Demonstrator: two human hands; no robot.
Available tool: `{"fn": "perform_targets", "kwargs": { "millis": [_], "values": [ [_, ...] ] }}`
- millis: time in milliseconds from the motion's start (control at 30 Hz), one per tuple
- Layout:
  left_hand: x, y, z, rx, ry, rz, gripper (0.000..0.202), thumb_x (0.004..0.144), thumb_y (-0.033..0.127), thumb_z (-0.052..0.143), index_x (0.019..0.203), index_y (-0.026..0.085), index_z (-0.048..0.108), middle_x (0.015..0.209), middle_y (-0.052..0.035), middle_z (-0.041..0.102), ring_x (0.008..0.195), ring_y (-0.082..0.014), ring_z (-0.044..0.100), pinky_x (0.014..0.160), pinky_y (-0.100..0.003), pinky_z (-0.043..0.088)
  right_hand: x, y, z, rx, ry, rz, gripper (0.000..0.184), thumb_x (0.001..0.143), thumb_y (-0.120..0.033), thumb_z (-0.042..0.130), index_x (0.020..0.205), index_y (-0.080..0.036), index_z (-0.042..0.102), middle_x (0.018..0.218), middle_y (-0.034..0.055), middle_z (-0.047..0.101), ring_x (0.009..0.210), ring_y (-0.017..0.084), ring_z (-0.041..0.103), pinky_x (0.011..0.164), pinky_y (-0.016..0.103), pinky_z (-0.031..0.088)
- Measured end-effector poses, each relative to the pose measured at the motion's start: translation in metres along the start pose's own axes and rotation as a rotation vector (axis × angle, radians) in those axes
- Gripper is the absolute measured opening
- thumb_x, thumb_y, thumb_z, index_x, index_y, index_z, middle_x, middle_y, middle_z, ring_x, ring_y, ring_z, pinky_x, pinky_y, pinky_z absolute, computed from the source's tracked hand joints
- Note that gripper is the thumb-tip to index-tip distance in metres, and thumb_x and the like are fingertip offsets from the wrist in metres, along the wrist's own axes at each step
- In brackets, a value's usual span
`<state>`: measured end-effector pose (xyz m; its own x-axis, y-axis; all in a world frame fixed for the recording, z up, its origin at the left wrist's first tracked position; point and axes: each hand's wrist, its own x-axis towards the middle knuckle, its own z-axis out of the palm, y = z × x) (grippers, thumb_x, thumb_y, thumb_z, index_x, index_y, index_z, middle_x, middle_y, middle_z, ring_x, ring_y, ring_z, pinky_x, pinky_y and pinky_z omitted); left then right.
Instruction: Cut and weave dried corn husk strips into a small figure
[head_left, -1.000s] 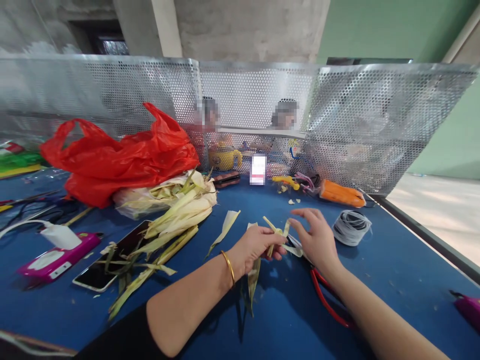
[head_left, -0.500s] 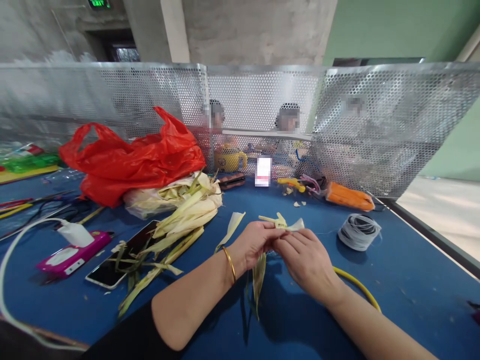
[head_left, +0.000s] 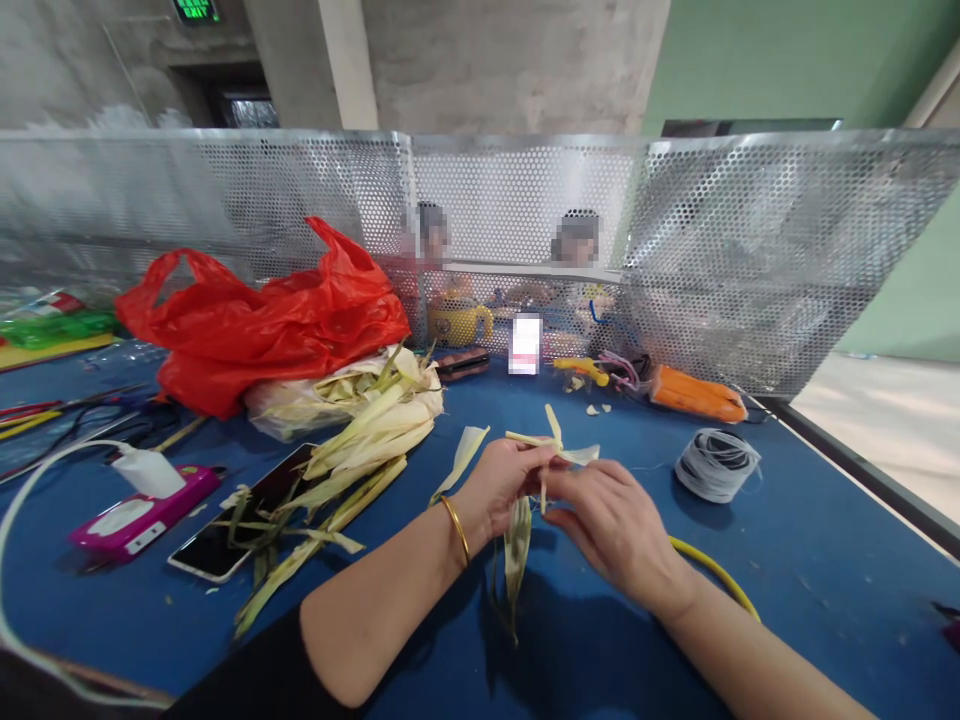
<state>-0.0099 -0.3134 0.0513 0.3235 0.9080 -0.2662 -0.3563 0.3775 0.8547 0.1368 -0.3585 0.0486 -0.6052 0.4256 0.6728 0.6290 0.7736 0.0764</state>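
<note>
Near the middle of the table, my left hand (head_left: 506,485), with a gold bangle at the wrist, pinches a knot of pale corn husk strips (head_left: 556,440) whose ends stick out several ways. Close against it from the right, my right hand (head_left: 611,520) has its thumb and forefinger on a narrow strip end that points down. Below the hands hangs a longer greenish-brown husk (head_left: 517,555). Another loose piece of husk (head_left: 468,455) shows just behind my left wrist. Part of the knot is covered by my fingers.
A heap of corn husks (head_left: 394,415) lies left, partly over a phone (head_left: 214,545), beside a red plastic bag (head_left: 277,320). A purple power strip (head_left: 142,515) is farther left. Right are a spool of white cord (head_left: 718,465) and an orange pouch (head_left: 697,393). A perforated metal screen (head_left: 517,175) stands behind.
My right hand's fingers have moved slightly left and down, bringing one strip end downward. Another strip end now stands up from the knot. My left hand keeps its hold.
</note>
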Motion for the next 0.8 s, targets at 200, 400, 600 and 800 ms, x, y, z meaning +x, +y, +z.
{"fn": "perform_targets", "kwargs": {
  "millis": [200,400,600,800],
  "values": [
    [0.001,0.004,-0.003,0.085,0.011,-0.015,0.023,0.079,0.034,0.066,0.076,0.011,0.066,0.073,-0.0070,0.069,0.061,-0.0132,0.063,0.056,-0.024,0.049,-0.003,0.019,0.005,-0.108,-0.045,0.442,0.027,0.094,-0.043,0.046,0.097,-0.019,0.058,0.085,0.0073,0.069,0.080,0.023,0.062,0.077,0.035,0.041],
    [0.001,-0.003,-0.001,0.303,0.083,0.124,0.017,0.070,0.025,0.073,0.080,0.013,0.065,0.062,-0.0005,0.062,0.054,-0.0093,0.055,0.045,-0.019,0.037,-0.001,0.014,0.004,-0.011,-0.165,0.419,0.034,0.097,-0.031,0.037,0.068,-0.020,0.051,0.056,-0.0014,0.055,0.055,0.013,0.049,0.073,0.029,0.035],
    [0.005,-0.001,-0.005,0.311,0.075,0.145,0.013,0.074,0.020,0.065,0.084,0.012,0.066,0.060,0.0007,0.058,0.052,-0.0072,0.049,0.045,-0.018,0.032,0.004,0.013,-0.005,0.242,-0.135,0.530,0.041,0.094,-0.041,0.039,0.061,-0.019,0.052,0.054,-0.0018,0.049,0.053,0.012,0.043,0.077,0.032,0.036],
    [0.008,0.000,-0.009,0.298,-0.043,0.065,0.033,0.075,0.046,0.064,0.077,0.013,0.065,0.060,0.0018,0.055,0.050,-0.0055,0.040,0.047,-0.020,0.025,0.003,0.033,0.006,1.017,0.007,1.262,0.051,0.073,-0.067,0.058,0.076,-0.016,0.064,0.061,-0.0012,0.055,0.055,0.013,0.051,0.060,0.028,0.041]
  ]
}}
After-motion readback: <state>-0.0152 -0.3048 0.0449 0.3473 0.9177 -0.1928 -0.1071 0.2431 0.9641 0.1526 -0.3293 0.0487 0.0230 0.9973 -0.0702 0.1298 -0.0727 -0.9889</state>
